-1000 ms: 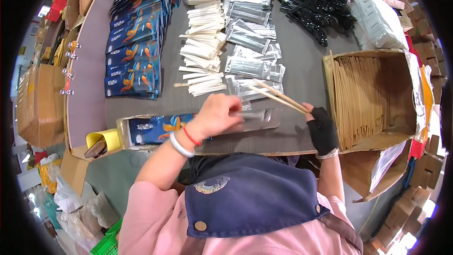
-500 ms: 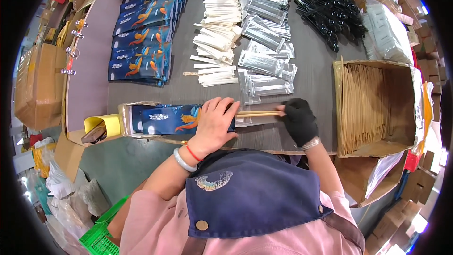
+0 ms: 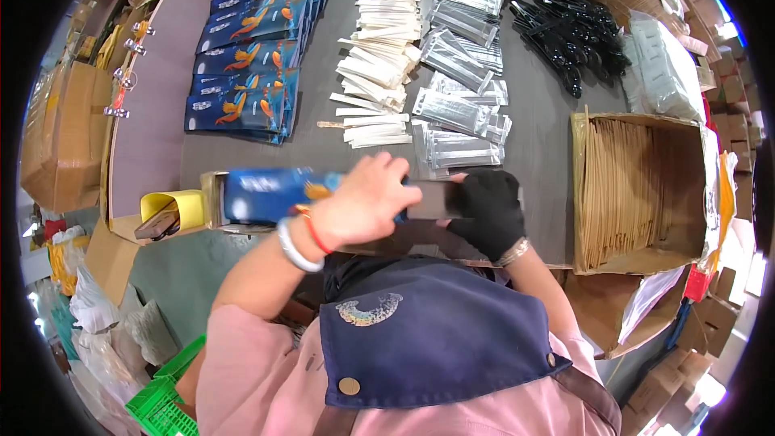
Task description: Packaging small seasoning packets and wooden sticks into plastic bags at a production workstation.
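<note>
My left hand [image 3: 367, 202] is closed on the right end of a blue printed packet [image 3: 262, 194], fingers curled over it. The packet lies flat, its left end in an open cardboard tray [image 3: 212, 198]. From under my left fingers a dark, flat strip [image 3: 432, 200] runs to my right hand [image 3: 491, 214], which wears a black glove with bare fingertips and pinches its right end. Motion blurs the strip, and I cannot tell whether it belongs to the packet. The chopsticks are out of sight.
Beyond my hands lie stacked blue packets [image 3: 242, 101], white paper-wrapped strips [image 3: 375, 85], clear sachets [image 3: 456, 105] and black-wrapped spoons [image 3: 569, 28]. A cardboard box of chopsticks [image 3: 617, 190] stands at right, a yellow holder [image 3: 190, 208] at left.
The chopsticks my right hand held at the packet's mouth no longer show. My right hand has shifted slightly left, and the left hand's flat fingers have curled around the packet's end.
</note>
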The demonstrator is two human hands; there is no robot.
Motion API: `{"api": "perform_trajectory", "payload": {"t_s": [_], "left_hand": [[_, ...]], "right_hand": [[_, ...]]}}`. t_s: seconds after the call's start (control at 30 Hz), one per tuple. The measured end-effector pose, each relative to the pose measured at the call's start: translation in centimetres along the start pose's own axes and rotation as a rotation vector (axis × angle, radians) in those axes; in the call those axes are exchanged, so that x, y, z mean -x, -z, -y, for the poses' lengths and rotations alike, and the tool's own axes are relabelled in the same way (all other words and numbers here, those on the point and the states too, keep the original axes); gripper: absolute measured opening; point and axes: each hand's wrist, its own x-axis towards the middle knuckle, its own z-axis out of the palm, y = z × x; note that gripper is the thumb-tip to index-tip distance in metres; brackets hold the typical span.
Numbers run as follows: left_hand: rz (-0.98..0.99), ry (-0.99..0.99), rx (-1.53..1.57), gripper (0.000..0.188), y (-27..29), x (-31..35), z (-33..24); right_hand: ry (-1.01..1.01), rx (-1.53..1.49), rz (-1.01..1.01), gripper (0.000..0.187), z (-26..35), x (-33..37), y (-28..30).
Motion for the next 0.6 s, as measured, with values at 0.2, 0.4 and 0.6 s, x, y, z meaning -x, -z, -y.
{"api": "perform_trajectory", "payload": {"t_s": [0.2,0.4,0.6], "left_hand": [[-0.449,0.199,-0.332,0.034,5.3,3.0,7.2],[-0.469,0.713,-0.007,0.091,-6.3,4.7,0.8],[-0.517,0.717,0.213,0.097,-7.3,5.0,1.5]], "right_hand": [[-0.239,-0.022,-0.095,0.062,-1.5,0.9,2.3],[-0.168,0.067,0.008,0.065,0.3,0.7,2.2],[-0.083,0.092,0.061,0.065,0.7,0.4,2.1]]}}
